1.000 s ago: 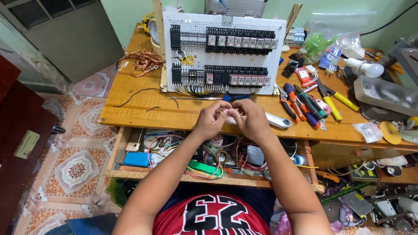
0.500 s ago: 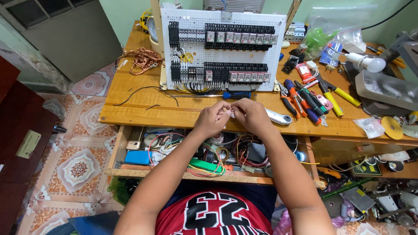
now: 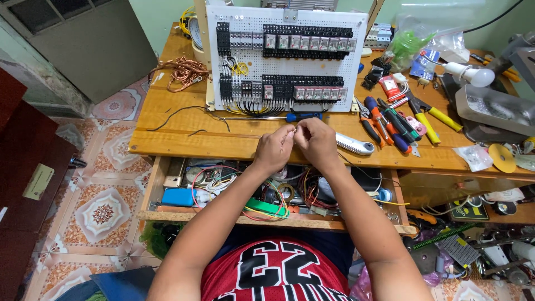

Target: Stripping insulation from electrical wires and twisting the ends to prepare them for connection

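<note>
My left hand (image 3: pixel 274 148) and my right hand (image 3: pixel 316 140) meet over the front edge of the wooden workbench (image 3: pixel 178 136). Their fingertips pinch together on something very small, possibly a thin wire end; it is too small to identify. Just beyond them stands a white perforated panel (image 3: pixel 285 58) carrying rows of black relays and terminal blocks with black wires at its base. A blue-handled screwdriver (image 3: pixel 301 116) lies in front of the panel, close to my right hand.
Screwdrivers and pliers (image 3: pixel 390 120) and a white utility knife (image 3: pixel 355 145) lie to the right. A coil of copper wire (image 3: pixel 183 71) sits at the left. An open drawer (image 3: pixel 223 187) under the bench holds tangled wires. A lamp (image 3: pixel 467 72) and metal box (image 3: pixel 493 114) stand far right.
Both hands stay joined at the bench edge with only small finger movement. The view has shifted slightly.
</note>
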